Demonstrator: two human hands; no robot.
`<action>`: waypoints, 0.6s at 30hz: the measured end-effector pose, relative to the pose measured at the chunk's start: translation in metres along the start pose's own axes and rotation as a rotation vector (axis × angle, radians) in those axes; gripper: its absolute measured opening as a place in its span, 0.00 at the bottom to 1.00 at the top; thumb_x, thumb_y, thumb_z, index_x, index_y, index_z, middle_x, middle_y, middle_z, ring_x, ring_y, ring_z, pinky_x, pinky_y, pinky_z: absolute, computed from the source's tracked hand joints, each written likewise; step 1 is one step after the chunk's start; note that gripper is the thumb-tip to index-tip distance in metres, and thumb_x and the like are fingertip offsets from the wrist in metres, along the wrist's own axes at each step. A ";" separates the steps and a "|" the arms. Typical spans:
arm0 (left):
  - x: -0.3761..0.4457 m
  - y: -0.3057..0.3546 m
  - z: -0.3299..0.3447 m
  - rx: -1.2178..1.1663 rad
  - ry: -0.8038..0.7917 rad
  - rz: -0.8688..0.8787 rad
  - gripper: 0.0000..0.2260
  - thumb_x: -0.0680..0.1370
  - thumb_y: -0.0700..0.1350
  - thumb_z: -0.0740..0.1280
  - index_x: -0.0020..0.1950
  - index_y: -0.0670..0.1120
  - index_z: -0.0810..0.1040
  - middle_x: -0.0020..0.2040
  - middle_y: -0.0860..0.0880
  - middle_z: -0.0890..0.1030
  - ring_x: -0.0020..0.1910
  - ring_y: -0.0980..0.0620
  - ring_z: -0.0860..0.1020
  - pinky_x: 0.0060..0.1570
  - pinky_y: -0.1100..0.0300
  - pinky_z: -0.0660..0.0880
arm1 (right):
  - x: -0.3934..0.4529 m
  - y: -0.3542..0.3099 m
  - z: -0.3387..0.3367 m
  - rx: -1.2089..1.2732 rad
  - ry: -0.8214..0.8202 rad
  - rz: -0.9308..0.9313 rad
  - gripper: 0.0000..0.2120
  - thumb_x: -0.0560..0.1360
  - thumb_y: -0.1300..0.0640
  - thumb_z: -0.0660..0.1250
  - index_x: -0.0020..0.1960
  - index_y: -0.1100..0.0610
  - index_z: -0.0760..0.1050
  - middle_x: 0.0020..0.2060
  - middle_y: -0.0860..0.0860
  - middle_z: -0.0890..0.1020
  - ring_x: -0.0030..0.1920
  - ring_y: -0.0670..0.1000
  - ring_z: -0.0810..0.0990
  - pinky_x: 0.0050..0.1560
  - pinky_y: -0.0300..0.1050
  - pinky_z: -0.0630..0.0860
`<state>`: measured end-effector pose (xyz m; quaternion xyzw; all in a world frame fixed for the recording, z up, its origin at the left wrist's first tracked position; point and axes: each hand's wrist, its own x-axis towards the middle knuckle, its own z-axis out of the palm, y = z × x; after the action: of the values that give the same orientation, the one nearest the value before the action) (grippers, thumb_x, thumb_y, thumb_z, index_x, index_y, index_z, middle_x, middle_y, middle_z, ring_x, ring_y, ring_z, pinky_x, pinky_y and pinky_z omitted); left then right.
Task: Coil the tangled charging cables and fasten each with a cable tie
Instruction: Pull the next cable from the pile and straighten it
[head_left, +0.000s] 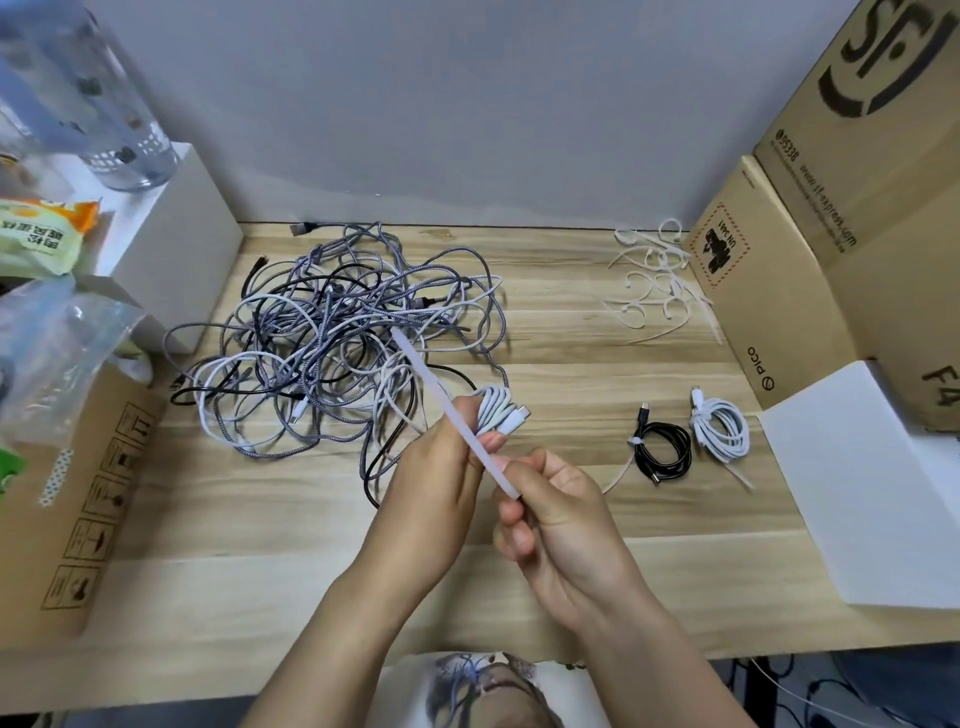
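My left hand grips a small coil of pale grey-white cable above the wooden table, its plug ends sticking out to the right. A long white cable tie runs diagonally across that coil. My right hand pinches the tie's lower end. A big tangle of grey, white and black cables lies behind my left hand. Two tied coils rest at the right: a black coil and a white coil. Loose white cable ties are piled at the back right.
Cardboard boxes stand along the right edge, with a white box in front of them. On the left are a cardboard box, plastic bags, a white box and a clear bottle.
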<state>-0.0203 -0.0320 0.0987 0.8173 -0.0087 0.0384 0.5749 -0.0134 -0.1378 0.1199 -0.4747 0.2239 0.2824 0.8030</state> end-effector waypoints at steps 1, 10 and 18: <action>0.001 -0.001 -0.001 -0.049 -0.019 -0.010 0.10 0.80 0.37 0.58 0.43 0.51 0.68 0.34 0.64 0.74 0.34 0.66 0.72 0.35 0.73 0.66 | 0.000 -0.002 -0.002 -0.016 -0.006 0.002 0.12 0.74 0.68 0.64 0.35 0.58 0.65 0.19 0.50 0.69 0.16 0.42 0.63 0.17 0.32 0.59; 0.002 -0.002 -0.009 -0.438 -0.087 -0.159 0.06 0.74 0.49 0.60 0.49 0.49 0.71 0.32 0.57 0.73 0.33 0.56 0.72 0.34 0.67 0.71 | 0.000 -0.008 -0.004 -0.082 -0.096 0.026 0.10 0.68 0.64 0.68 0.34 0.58 0.68 0.21 0.52 0.69 0.16 0.43 0.63 0.17 0.32 0.60; 0.000 -0.009 -0.011 -0.467 -0.037 -0.151 0.10 0.73 0.49 0.63 0.53 0.51 0.70 0.33 0.57 0.74 0.35 0.56 0.73 0.35 0.68 0.71 | 0.001 -0.008 -0.005 -0.086 -0.115 0.030 0.07 0.62 0.60 0.69 0.36 0.59 0.71 0.22 0.50 0.70 0.17 0.42 0.65 0.18 0.32 0.61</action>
<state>-0.0200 -0.0187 0.0935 0.6611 0.0335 -0.0226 0.7492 -0.0078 -0.1450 0.1218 -0.4886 0.1724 0.3306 0.7888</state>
